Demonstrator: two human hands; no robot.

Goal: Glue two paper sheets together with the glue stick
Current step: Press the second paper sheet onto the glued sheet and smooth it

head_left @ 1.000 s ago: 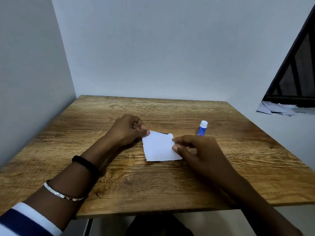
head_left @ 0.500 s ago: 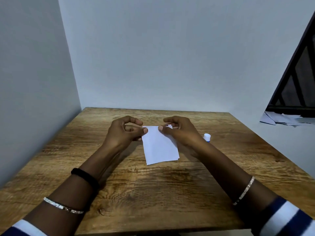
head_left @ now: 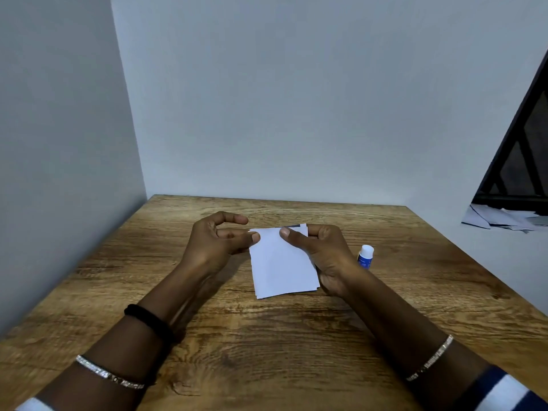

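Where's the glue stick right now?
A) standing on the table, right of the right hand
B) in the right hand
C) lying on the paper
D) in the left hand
A: the glue stick stands upright on the table beside the right hand, which, like the left hand, pinches the paper sheets.

a wooden worktop (head_left: 267, 345) with a bold brown grain fills the lower view, pushed into a corner where a plain pale grey-blue back wall (head_left: 296, 99) meets a like side wall (head_left: 53, 143) on the left. at the right edge a dark-framed opening (head_left: 516, 173) slants upward, with loose papers (head_left: 501, 218) heaped at its foot. the light is soft and even.
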